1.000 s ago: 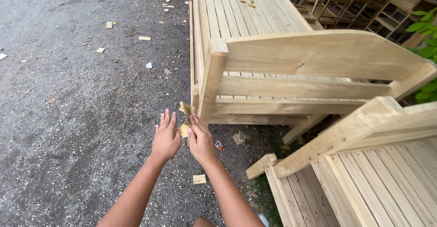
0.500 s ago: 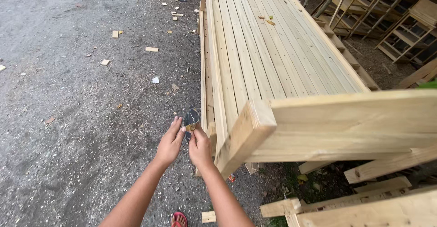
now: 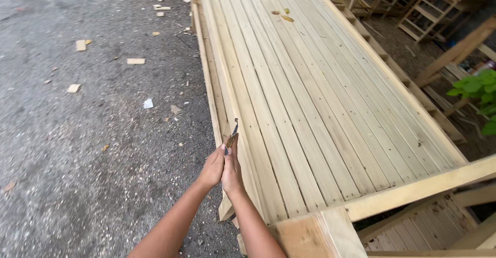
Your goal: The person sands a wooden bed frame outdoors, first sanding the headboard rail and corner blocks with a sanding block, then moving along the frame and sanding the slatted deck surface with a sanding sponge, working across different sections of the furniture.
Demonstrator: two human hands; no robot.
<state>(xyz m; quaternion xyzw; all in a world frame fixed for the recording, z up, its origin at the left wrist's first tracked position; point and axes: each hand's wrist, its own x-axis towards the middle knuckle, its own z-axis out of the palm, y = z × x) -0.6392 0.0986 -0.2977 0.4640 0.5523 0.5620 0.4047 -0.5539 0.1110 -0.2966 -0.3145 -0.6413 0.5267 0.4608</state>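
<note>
My left hand point(image 3: 212, 169) and my right hand point(image 3: 232, 172) are pressed together at the left edge of a long slatted wooden platform point(image 3: 320, 92). Between the fingertips of both hands is a small flat tool with a thin dark blade and a brownish smear point(image 3: 232, 138). Its tip points up against the platform's side rail point(image 3: 219, 97). Both forearms reach up from the bottom of the view.
Grey gravel ground point(image 3: 93, 134) lies to the left, strewn with small wood offcuts point(image 3: 136, 61). A thick timber beam point(image 3: 413, 191) crosses the near right. More wooden frames point(image 3: 418, 15) stand at the far right, beside green leaves point(image 3: 475, 87).
The view has risen from under the platform's edge to above its top. My hands have closed together on the small tool and moved up along the side rail.
</note>
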